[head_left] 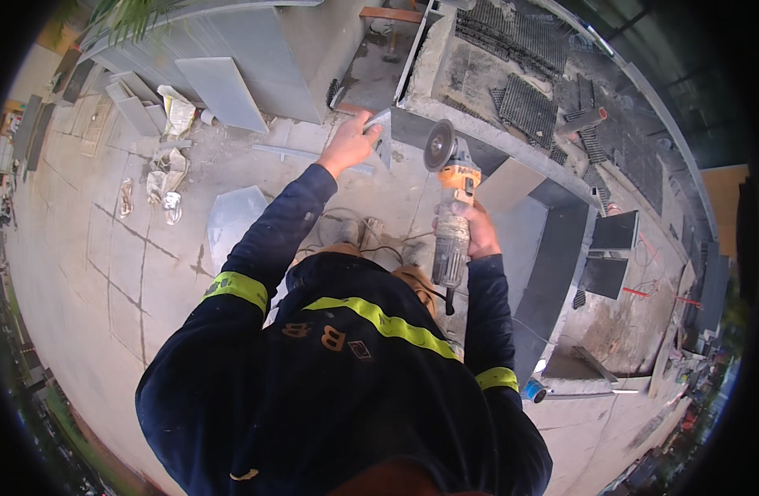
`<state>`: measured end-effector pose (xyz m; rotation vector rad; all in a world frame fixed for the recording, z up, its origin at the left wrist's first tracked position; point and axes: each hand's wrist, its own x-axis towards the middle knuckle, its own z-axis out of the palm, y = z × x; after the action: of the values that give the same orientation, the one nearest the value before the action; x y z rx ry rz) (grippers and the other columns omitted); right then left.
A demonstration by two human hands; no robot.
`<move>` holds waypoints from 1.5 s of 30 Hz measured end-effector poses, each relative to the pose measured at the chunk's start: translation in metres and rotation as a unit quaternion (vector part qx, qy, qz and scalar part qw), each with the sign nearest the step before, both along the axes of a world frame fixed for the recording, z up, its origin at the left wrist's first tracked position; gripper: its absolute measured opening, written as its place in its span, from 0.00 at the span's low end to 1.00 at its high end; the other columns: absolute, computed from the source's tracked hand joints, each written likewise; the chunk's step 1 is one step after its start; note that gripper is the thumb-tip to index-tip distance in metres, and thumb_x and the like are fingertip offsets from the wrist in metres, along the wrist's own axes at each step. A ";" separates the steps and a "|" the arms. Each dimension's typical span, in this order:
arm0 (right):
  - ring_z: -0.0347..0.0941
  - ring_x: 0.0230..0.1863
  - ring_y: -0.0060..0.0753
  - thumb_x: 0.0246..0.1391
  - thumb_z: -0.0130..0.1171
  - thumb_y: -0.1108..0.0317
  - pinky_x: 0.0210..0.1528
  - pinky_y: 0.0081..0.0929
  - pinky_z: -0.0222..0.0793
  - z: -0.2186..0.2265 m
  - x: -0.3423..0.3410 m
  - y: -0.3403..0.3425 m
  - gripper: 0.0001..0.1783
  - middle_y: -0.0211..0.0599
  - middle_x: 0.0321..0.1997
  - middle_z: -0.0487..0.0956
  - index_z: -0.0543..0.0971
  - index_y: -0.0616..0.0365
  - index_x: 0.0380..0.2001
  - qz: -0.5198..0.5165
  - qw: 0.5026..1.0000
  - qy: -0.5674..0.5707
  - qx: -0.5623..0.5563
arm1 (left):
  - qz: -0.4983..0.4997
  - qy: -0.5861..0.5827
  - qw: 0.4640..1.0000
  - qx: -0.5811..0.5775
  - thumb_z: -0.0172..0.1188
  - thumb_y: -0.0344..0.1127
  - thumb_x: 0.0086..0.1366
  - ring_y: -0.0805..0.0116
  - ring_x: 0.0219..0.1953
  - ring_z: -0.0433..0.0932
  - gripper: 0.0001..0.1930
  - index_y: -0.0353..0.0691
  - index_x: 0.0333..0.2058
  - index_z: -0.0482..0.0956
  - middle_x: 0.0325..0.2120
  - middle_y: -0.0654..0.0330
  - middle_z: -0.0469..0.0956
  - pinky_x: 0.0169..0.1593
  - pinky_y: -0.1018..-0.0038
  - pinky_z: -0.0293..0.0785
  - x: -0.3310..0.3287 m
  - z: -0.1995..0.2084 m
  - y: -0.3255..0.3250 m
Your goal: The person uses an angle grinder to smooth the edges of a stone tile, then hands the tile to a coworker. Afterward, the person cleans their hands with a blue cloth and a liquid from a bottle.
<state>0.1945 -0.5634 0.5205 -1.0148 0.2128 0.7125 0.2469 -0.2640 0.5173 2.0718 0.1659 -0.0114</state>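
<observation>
My right hand (476, 229) is wrapped round the dusty body of an angle grinder (455, 186), which points away from me. Its cutting disc (439, 145) stands at the far end, past the orange gear head. In my left hand (352, 142) a small grey tile piece (382, 136) is pinched at its edge, to the left of the disc and apart from it. The tile comes to a point at its lower end. Whether the disc is spinning cannot be told. A cord leaves the grinder's near end and loops on the floor by my boots.
A dark-tiled low wall (553, 264) curves along my right. Black mesh pieces (528, 101) lie beyond it. Large grey slabs (224, 93) lean on a grey block at the far left, near crumpled bags (177, 112). A cut slab (235, 219) lies on the floor. A blue tin (535, 390) stands at right.
</observation>
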 end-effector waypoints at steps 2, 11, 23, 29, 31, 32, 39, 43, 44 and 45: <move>0.77 0.30 0.44 0.44 0.58 0.68 0.32 0.39 0.77 -0.004 0.002 0.022 0.25 0.49 0.36 0.76 0.67 0.65 0.46 0.003 1.000 0.018 0.026 | -0.013 0.007 1.000 0.005 0.56 0.39 0.61 0.44 0.40 0.74 0.14 0.34 0.40 0.72 0.33 0.42 0.76 0.42 0.61 0.69 -0.002 0.000 0.003; 0.77 0.27 0.44 0.44 0.59 0.69 0.28 0.38 0.77 -0.001 0.006 0.079 0.24 0.46 0.33 0.76 0.68 0.64 0.47 0.039 0.999 0.024 0.013 | -0.045 -0.015 0.998 -0.031 0.57 0.39 0.60 0.43 0.41 0.75 0.16 0.32 0.40 0.73 0.35 0.41 0.77 0.43 0.60 0.69 0.007 -0.002 0.030; 0.77 0.29 0.45 0.43 0.58 0.71 0.31 0.39 0.77 0.001 0.011 0.086 0.25 0.46 0.34 0.76 0.68 0.64 0.48 0.041 0.998 0.039 -0.021 | -0.033 -0.086 0.996 -0.022 0.58 0.39 0.59 0.41 0.42 0.74 0.19 0.30 0.44 0.72 0.36 0.38 0.76 0.44 0.58 0.69 0.013 -0.020 0.030; 0.77 0.30 0.44 0.43 0.60 0.66 0.32 0.40 0.77 -0.008 0.015 0.077 0.25 0.47 0.35 0.76 0.69 0.62 0.46 0.059 0.998 0.035 -0.008 | -0.010 -0.106 0.994 -0.029 0.58 0.36 0.59 0.44 0.39 0.75 0.14 0.34 0.40 0.74 0.33 0.43 0.77 0.41 0.62 0.70 0.012 -0.026 0.019; 0.77 0.30 0.44 0.42 0.60 0.66 0.32 0.40 0.77 -0.009 0.016 0.075 0.25 0.47 0.35 0.76 0.69 0.62 0.45 0.059 0.997 0.036 -0.022 | -0.006 -0.101 0.994 -0.031 0.59 0.36 0.59 0.44 0.39 0.75 0.15 0.33 0.40 0.74 0.33 0.42 0.77 0.42 0.62 0.70 0.012 -0.026 0.016; 0.77 0.30 0.44 0.42 0.60 0.66 0.32 0.40 0.77 -0.010 0.017 0.074 0.25 0.47 0.35 0.76 0.69 0.62 0.45 0.059 0.997 0.037 -0.029 | -0.005 -0.098 0.995 -0.031 0.59 0.37 0.58 0.44 0.39 0.75 0.15 0.33 0.40 0.74 0.33 0.42 0.77 0.42 0.62 0.70 0.012 -0.024 0.015; 0.77 0.29 0.44 0.42 0.60 0.67 0.31 0.39 0.77 -0.013 0.016 0.070 0.25 0.46 0.34 0.76 0.69 0.62 0.45 0.060 0.997 0.044 -0.020 | -0.001 -0.098 0.995 -0.031 0.60 0.37 0.58 0.44 0.39 0.75 0.15 0.32 0.40 0.73 0.33 0.42 0.77 0.41 0.61 0.70 0.013 -0.025 0.011; 0.77 0.28 0.42 0.42 0.59 0.68 0.29 0.37 0.77 -0.012 0.014 0.071 0.25 0.46 0.33 0.76 0.69 0.62 0.46 0.054 0.997 0.045 -0.027 | 0.003 -0.102 0.994 -0.028 0.60 0.37 0.58 0.44 0.38 0.76 0.15 0.32 0.40 0.74 0.33 0.42 0.77 0.41 0.62 0.70 0.015 -0.027 0.011; 0.77 0.28 0.43 0.42 0.59 0.69 0.29 0.37 0.77 -0.012 0.014 0.070 0.25 0.46 0.33 0.76 0.69 0.62 0.45 0.054 0.997 0.044 -0.033 | 0.006 -0.104 0.994 -0.031 0.60 0.37 0.58 0.44 0.38 0.76 0.15 0.32 0.39 0.74 0.33 0.42 0.77 0.41 0.62 0.70 0.015 -0.027 0.011; 0.77 0.28 0.43 0.42 0.59 0.69 0.29 0.37 0.77 -0.012 0.014 0.070 0.24 0.45 0.33 0.76 0.69 0.62 0.45 0.054 0.997 0.045 -0.033 | 0.006 -0.107 0.994 -0.029 0.60 0.37 0.58 0.44 0.38 0.76 0.15 0.32 0.39 0.74 0.33 0.42 0.77 0.41 0.62 0.70 0.015 -0.028 0.010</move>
<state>0.2083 -0.4938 0.5080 -1.0641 0.2617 0.8546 0.2615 -0.2538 0.4893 1.9977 0.0457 0.2089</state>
